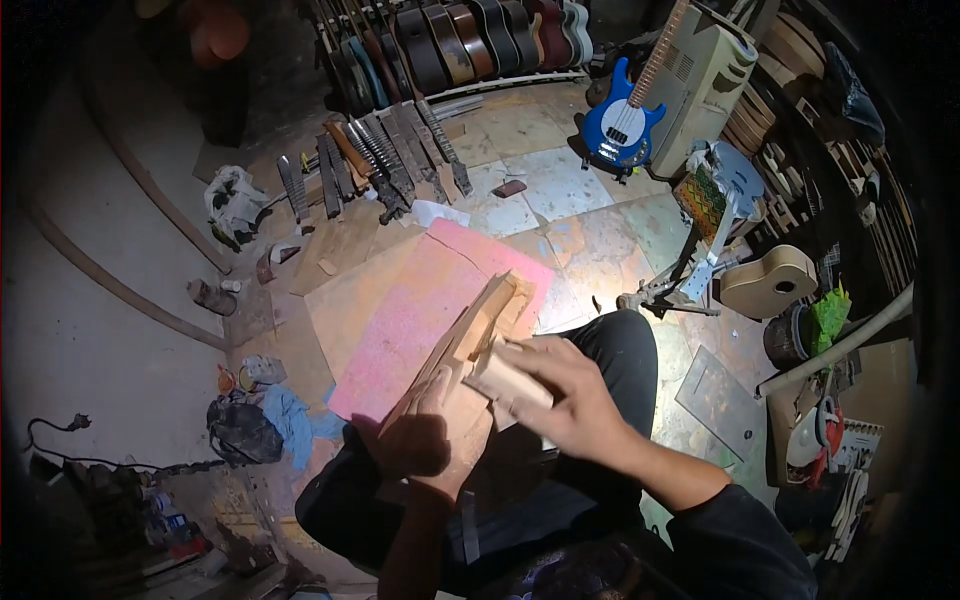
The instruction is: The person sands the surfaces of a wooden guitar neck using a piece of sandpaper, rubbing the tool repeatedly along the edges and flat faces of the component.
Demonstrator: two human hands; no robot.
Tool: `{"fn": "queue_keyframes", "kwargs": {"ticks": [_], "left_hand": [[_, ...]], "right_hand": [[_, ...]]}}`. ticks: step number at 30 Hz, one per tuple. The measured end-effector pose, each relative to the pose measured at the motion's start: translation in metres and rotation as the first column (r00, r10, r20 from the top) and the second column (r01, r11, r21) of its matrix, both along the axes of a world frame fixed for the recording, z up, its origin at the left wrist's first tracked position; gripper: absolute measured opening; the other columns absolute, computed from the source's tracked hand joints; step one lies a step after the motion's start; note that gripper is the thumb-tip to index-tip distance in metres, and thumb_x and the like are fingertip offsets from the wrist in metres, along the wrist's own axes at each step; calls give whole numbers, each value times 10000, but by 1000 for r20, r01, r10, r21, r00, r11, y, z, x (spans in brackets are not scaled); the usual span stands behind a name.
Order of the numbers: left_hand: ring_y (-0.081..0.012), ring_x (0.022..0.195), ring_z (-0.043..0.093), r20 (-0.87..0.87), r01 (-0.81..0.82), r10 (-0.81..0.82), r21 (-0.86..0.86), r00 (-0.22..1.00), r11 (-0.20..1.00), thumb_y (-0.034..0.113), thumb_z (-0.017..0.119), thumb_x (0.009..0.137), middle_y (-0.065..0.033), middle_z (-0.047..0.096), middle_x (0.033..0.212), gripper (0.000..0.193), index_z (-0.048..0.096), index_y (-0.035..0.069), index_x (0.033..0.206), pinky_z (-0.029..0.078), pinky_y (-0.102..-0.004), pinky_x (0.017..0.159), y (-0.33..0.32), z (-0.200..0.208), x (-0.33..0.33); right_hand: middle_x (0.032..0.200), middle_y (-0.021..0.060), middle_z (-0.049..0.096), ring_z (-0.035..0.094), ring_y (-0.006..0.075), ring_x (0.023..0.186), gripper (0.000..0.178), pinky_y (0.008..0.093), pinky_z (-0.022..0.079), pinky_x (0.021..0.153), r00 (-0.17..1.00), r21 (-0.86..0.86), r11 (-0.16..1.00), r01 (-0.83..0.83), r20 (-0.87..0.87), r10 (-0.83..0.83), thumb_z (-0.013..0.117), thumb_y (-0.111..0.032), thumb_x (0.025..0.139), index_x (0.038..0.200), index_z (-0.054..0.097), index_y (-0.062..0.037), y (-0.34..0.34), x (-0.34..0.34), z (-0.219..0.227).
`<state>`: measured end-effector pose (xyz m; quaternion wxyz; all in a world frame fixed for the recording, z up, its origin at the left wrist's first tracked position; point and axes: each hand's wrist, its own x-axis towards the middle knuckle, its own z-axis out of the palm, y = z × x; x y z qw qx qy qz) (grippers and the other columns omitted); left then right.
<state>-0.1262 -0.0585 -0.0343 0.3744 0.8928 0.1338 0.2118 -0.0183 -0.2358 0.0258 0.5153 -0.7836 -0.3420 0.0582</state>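
Observation:
A long, pale brown piece of wood (488, 311) with a cut, angular far end slants across my lap, reaching out over a pink mat (400, 320). My left hand (425, 440), partly in shadow, is closed around its near part. In my right hand (568, 392) is a pale rectangular wooden block (508, 376), gripped between thumb and fingers. The block rests against the side of the long piece, close to my left hand. Its underside, and how the long piece is supported below, are hidden.
Several guitar necks (385, 160) lie ahead on the floor, before a row of guitars (470, 45). A blue bass (622, 118) stands at the far right. An unfinished guitar body (768, 284) is to the right. A blue cloth (290, 420) and black bag (240, 430) lie left.

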Motion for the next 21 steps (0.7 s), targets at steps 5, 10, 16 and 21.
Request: {"fn": "queue_keyframes", "kwargs": {"ticks": [5,10,16,21], "left_hand": [[-310,1117,739,10,41,-40,-186,999,982,178,890,867,-179,739,1236,625,610,-41,1381,589,-394,980,-6,-75,-5],[-320,1053,744,16,72,-80,296,997,953,196,884,874,-165,743,1156,541,660,-31,1311,592,-391,922,3,-24,-12],[-357,1005,752,-48,77,-66,291,997,954,195,877,859,-155,760,1039,378,749,-27,1137,595,-424,912,-12,-9,10],[-364,983,748,-30,53,-45,386,999,921,206,901,836,-178,757,1072,334,728,-8,1025,599,-432,941,-21,40,10]], "right_hand": [[1224,203,706,677,348,1146,575,421,513,1038,998,3,999,42,-49,-42,813,-204,916,1445,672,-28,2,18,-21],[1211,202,709,682,362,1118,583,438,521,1017,982,51,996,69,-178,-59,820,-200,910,1443,666,-20,-2,23,-30],[1266,203,701,688,332,1156,530,411,521,1039,1000,41,999,-2,-15,2,816,-156,903,1395,691,-5,-9,-6,-8],[1221,194,702,698,348,1097,529,419,543,997,988,73,995,73,-145,-62,820,-165,903,1395,695,-14,-8,26,-35]]}}
